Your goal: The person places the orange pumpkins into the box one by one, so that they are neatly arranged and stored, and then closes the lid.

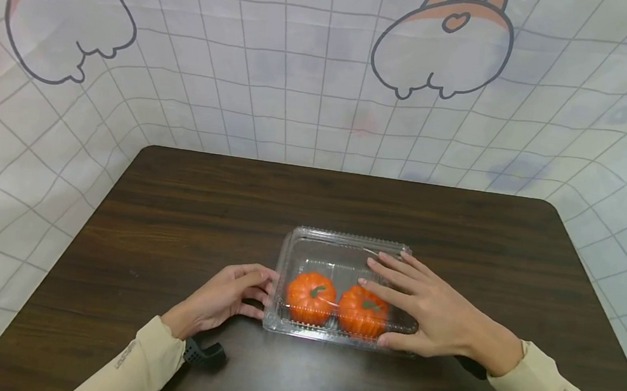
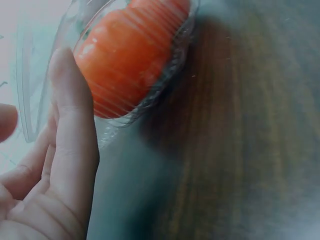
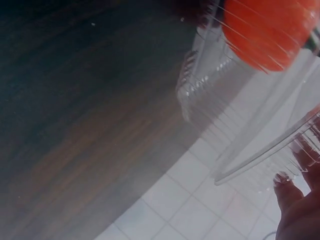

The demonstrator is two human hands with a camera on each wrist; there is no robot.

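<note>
A clear plastic clamshell box [image 1: 314,246] sits on the table with two orange pumpkins inside, a left one [image 1: 302,302] and a right one [image 1: 355,318], both with green stems. Its lid covers them; in the right wrist view the lid's rim [image 3: 260,156] stands apart from the base at an angle. My left hand [image 1: 225,298] touches the box's left side with its fingertips, and the left wrist view shows the thumb away from the wall. Spread flat, the fingers of my right hand [image 1: 427,312] rest on the lid's right part, partly hiding the right pumpkin.
The dark wooden table [image 1: 203,203] extends around the box, with its far edge behind it. White grid-patterned cloth [image 1: 301,92] with cartoon animals hangs behind and at both sides. A black band [image 1: 205,354] circles my left wrist.
</note>
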